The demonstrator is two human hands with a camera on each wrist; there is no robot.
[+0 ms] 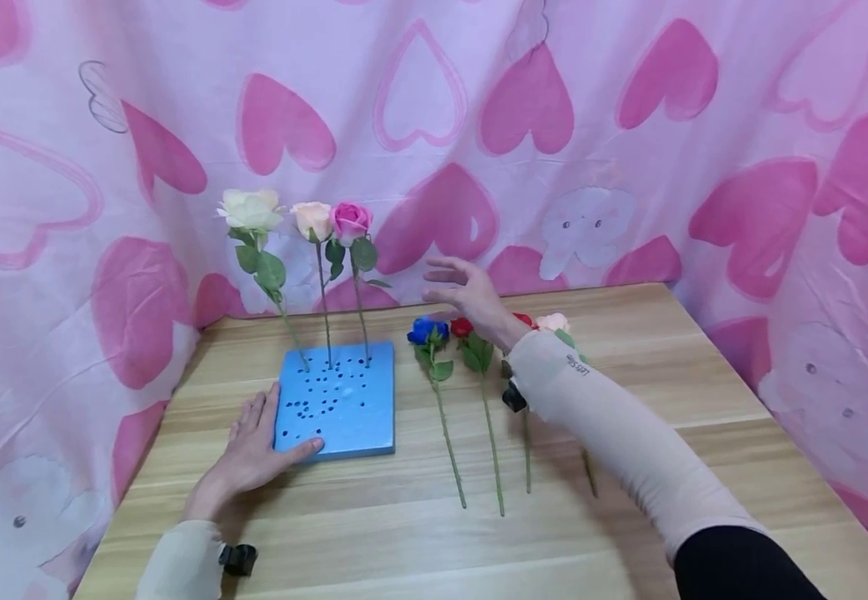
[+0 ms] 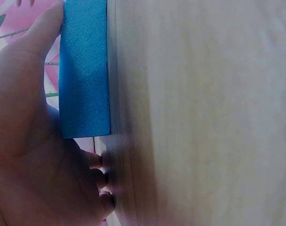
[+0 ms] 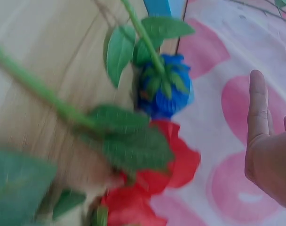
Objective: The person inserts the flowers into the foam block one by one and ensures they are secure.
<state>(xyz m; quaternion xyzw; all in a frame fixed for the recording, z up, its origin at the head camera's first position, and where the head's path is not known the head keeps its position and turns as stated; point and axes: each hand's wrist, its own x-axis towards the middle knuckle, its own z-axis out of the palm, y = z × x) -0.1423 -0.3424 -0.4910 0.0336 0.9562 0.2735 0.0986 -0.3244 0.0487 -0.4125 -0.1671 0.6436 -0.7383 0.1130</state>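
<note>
Crossing over some of 4 lying roses (image 1: 461, 327), the right sleeve (image 1: 621, 433) partly hides them beside a blue foam block (image 1: 372, 425) bearing 3 standing roses (image 1: 312, 221), the right hand (image 1: 473, 298) wide in its grip and empty, the left hand (image 1: 254, 448) wide too, touching the block, on a wood-grain worktop (image 1: 374, 533) backed by heart-print fabric (image 1: 599, 50).

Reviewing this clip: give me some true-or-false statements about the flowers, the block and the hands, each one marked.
1. Three flowers stand in the blue block. True.
2. The blue flower also stands in it. False: it lies on the table.
3. The left hand touches the blue block. True.
4. The right hand grips a red flower. False: it holds nothing.
5. In the head view, the white flower is the leftmost one. True.
</note>
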